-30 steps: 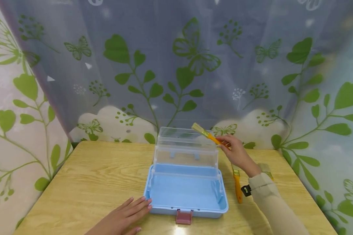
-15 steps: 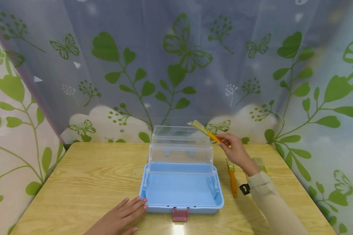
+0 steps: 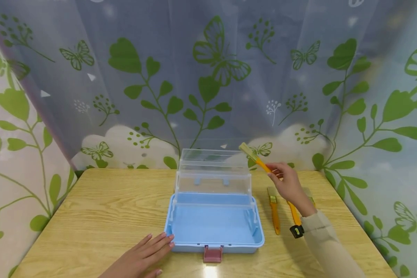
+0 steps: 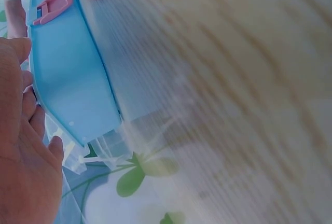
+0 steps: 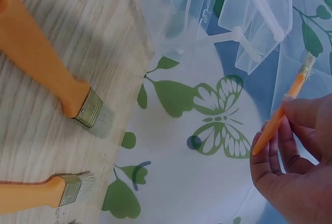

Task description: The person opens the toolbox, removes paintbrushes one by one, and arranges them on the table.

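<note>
My right hand pinches the orange handle of a paintbrush in the air, behind and to the right of a light blue box. The brush's pale bristles point up and left. In the right wrist view, thumb and fingers of the right hand close round the handle. At the box's near left corner my left hand lies with straight fingers, its fingertips touching the rim. The box is open, with clear folding trays raised at its back and a pink latch hanging in front.
Two more orange-handled brushes lie on the wooden table right of the box: one brush in plain sight, another brush partly hidden under my right forearm. A patterned curtain stands behind the table.
The head view has shifted a little. My right hand, with the paintbrush in it, has moved right and slightly down, away from the clear trays. The left hand stays at the box's corner.
</note>
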Available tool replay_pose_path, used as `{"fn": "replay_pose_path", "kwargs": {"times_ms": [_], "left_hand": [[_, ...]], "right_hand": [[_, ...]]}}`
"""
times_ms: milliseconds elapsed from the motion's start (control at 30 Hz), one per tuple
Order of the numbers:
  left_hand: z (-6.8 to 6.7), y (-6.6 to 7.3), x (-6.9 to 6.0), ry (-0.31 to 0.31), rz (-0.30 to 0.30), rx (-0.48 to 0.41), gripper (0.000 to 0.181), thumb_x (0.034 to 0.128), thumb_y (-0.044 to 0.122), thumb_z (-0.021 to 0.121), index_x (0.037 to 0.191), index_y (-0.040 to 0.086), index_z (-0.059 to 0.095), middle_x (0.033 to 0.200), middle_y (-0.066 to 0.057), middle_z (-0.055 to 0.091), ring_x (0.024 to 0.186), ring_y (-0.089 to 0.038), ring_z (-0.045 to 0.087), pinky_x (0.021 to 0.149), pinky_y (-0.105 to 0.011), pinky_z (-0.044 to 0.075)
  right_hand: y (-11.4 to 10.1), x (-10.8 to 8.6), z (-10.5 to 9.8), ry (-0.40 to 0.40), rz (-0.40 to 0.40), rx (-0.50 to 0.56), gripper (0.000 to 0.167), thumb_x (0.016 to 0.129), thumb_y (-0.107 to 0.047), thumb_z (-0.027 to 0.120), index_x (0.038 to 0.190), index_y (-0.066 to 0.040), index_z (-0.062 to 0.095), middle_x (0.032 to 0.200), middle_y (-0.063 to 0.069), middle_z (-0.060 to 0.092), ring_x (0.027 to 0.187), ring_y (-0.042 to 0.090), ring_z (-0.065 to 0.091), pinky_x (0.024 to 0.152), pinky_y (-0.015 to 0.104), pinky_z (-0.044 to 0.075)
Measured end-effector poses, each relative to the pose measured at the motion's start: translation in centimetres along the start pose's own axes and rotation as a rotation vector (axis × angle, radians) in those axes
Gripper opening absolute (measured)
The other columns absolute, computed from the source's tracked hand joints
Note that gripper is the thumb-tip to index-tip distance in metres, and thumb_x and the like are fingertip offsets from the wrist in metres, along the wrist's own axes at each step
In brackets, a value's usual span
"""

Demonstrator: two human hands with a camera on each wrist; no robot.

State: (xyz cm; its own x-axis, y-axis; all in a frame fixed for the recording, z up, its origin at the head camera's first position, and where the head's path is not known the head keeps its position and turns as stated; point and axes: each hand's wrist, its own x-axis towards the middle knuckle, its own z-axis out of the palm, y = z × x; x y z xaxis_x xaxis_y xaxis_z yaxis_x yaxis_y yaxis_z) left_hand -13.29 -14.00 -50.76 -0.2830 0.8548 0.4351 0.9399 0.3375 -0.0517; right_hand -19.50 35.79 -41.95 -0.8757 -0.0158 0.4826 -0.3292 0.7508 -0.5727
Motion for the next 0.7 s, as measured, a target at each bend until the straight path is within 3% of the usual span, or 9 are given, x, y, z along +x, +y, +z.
{"fn": "replay_pose_path", "kwargs": {"times_ms": [267,700], "left_hand": [[0.0,0.0,0.0,-0.003,-0.004,-0.001,0.074,0.0968,0.035,0.069,0.159,0.009,0.037,0.167,-0.002,0.032,0.158,-0.009,0.007,0.124,-0.02,-0.003],[0.0,0.0,0.0,0.002,-0.003,0.003,0.074,0.0969,0.035,0.069,0.158,0.009,0.037,0.167,-0.001,0.031,0.158,-0.009,0.007,0.124,-0.02,-0.003]], "right_hand": [[0.1,-0.8,-0.5,0.014,0.021,-0.01,0.029,0.098,0.002,0.063,0.127,0.003,0.067,0.116,0.02,0.066,0.095,0.034,0.066,0.079,0.035,0.056],[0.7,-2.6,-1.1,0.047,0.049,-0.038,0.029,0.097,0.002,0.065,0.126,0.003,0.068,0.111,0.02,0.067,0.091,0.034,0.066,0.076,0.025,0.054]]}}
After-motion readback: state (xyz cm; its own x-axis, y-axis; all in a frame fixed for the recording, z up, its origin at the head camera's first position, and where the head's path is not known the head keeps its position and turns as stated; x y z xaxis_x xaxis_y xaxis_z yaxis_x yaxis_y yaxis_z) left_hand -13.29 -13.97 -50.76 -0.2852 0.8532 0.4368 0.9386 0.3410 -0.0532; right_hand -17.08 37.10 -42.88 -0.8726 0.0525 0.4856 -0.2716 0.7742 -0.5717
